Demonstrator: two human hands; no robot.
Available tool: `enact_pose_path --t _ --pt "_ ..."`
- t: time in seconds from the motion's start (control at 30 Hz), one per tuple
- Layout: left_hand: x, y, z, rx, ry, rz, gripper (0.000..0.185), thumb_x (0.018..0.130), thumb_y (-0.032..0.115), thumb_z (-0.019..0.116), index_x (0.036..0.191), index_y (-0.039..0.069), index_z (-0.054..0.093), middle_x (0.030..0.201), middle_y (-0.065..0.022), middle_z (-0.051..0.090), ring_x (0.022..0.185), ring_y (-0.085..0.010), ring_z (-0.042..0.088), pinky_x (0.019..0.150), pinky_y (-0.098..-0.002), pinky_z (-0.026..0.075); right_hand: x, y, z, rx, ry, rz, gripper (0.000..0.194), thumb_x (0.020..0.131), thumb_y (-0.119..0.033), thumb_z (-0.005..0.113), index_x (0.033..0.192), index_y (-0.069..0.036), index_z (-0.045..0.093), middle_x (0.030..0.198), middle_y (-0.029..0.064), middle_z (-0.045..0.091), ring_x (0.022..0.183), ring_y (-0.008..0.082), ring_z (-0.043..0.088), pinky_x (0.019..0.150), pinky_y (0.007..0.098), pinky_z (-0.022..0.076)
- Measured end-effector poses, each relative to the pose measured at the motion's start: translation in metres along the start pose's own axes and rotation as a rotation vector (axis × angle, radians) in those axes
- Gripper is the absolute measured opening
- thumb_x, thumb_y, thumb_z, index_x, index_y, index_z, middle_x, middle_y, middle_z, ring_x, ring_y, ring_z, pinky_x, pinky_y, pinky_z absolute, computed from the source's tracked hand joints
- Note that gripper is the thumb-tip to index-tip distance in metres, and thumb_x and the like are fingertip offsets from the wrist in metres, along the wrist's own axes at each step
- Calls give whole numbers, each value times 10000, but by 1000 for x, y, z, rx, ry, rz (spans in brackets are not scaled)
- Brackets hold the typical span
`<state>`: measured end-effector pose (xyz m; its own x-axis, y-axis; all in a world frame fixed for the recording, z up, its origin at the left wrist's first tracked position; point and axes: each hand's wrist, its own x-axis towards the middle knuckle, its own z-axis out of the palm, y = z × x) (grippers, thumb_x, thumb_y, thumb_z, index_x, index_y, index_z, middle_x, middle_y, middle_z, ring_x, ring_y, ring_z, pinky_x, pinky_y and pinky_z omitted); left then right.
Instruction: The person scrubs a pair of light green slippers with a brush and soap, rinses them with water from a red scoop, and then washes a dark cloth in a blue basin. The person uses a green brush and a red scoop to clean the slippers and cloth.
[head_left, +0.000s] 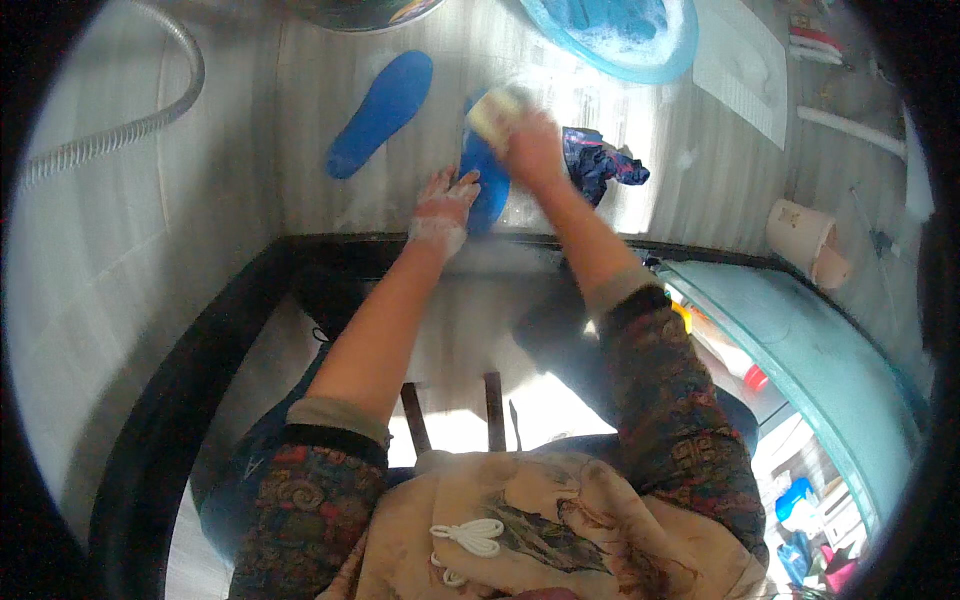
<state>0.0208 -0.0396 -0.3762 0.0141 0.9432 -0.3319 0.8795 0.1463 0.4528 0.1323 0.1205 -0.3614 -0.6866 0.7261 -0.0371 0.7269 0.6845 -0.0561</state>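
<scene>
Two blue shoe insoles lie on the wet, streaked grey surface (315, 97). One insole (382, 112) lies apart at the left. The other insole (489, 191) is partly covered by my hands. My right hand (534, 150), blurred, grips a pale yellow brush or sponge (495, 112) against the upper part of that insole; the blur hides which it is. Foam coats my left hand (442, 206) up to the wrist. Its fingers are spread, with the fingertips on the insole's left edge. A crumpled dark blue patterned cloth (600, 165) sits just right of my right hand.
A light blue basin (675, 60) of sudsy water with blue items stands at the upper right. Part of a round vessel (360, 19) shows at the top. A ribbed hose (191, 75) curves at the left. A dark ledge (345, 244) crosses before me, with a glass panel (795, 315) at the right.
</scene>
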Motion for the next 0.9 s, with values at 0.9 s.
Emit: enact_pose_path --t 0.9 --pt "21 25 -17 -668 213 -436 675 757 125 628 1372 112 349 1367 -173 391 1199 -361 442 1002 -409 372 -5 -3 23 665 -138 744 738 808 -572 540 1336 -70 425 1055 229 616 947 387 606 811 444 472"
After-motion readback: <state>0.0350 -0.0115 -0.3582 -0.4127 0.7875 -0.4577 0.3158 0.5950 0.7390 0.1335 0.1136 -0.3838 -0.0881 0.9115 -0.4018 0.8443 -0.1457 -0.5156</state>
